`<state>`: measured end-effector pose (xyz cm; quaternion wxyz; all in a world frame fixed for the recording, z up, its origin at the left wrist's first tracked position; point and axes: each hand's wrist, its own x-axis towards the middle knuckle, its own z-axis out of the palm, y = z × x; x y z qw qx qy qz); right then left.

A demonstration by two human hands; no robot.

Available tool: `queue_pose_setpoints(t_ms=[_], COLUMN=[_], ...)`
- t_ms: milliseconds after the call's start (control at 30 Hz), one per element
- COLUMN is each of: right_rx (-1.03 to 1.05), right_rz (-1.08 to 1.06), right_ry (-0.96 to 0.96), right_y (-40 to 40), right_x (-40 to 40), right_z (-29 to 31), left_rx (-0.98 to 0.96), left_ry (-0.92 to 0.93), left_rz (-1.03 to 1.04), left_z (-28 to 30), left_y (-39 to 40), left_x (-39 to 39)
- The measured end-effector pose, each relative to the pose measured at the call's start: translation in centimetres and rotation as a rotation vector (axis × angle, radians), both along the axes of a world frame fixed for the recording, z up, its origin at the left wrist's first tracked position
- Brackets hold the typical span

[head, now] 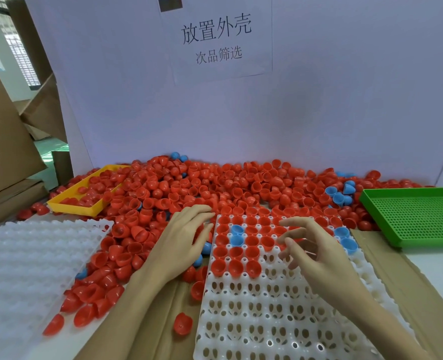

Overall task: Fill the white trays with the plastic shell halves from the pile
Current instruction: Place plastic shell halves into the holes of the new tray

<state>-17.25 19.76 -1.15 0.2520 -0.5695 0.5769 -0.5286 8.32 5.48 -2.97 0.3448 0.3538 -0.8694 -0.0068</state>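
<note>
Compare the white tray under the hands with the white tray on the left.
The middle white tray holds red and blue shell halves in its far rows; the left white tray holds none. The middle tray shows open pockets with holes; the left tray shows rounded bumps. The right hand hovers over the middle one; no hand is near the left one. Both are white moulded grids.

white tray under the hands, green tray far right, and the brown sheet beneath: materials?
White tray: looks like moulded plastic, slightly translucent, glossy highlights on cell rims. Green tray: probably rigid plastic, matte, uniform perforated floor with a raised rim. Brown sheet: likely cardboard, dull with fold creases.
</note>
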Motion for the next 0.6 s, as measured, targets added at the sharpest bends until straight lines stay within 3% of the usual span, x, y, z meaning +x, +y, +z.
queue_pose_setpoints(t_ms=[233, 400, 600], right_rx=[0.032, 0.033, -0.003], right_rz=[0.168, 0.212, 0.158], right_ry=[-0.177, -0.138, -0.082], right_y=[0.1, 0.0, 0.0], right_x=[0.5, 0.7, 0.6], right_z=[0.0, -0.5, -0.4], left_rx=[-0.102, 0.098, 0.263], left_ry=[0.071, 0.25, 0.38], left_rz=[-0.342, -0.512, -0.484], left_z=[0.3, 0.5, 1.0], left_y=[3.3, 5.3, 6.1], left_x=[-2.4, -4.0, -4.5])
